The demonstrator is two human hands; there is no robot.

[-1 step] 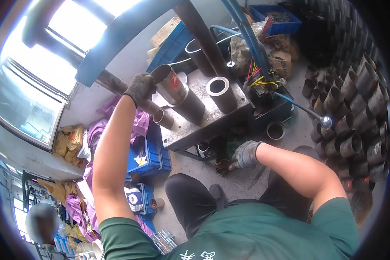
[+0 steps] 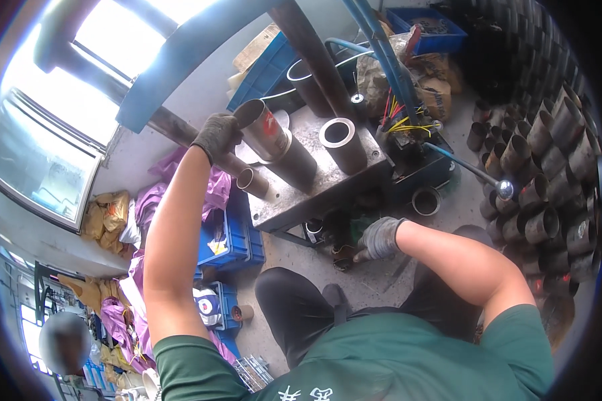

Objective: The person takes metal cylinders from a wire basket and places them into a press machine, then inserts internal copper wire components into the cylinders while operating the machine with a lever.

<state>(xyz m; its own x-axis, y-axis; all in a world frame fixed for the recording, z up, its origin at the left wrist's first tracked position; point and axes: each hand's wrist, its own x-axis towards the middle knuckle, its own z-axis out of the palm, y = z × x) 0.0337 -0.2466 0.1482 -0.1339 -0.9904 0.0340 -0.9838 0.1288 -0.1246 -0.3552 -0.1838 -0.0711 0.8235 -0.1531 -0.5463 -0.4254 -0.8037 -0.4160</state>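
My left hand (image 2: pixel 218 138), in a dark grey work glove, is closed at the left side of the rim of a metal cylinder (image 2: pixel 263 132) with a red mark. That cylinder sits tilted in view on a wider dark cylinder (image 2: pixel 293 167), which stands on the steel press table (image 2: pixel 281 208). Below the table's front edge, my right hand (image 2: pixel 381 238), in a lighter grey glove, is curled with its fingertips hidden. What it holds, if anything, does not show; a dark part (image 2: pixel 343 258) lies beside its thumb.
A thick-walled cylinder (image 2: pixel 343 147) and a small tube (image 2: pixel 252 182) stand on the table. A ball-ended lever (image 2: pixel 471 170) sticks out to the right, near stacked metal tubes (image 2: pixel 541 224). Blue crates (image 2: pixel 228 250) are at left; the blue press frame (image 2: pixel 180 60) arches above.
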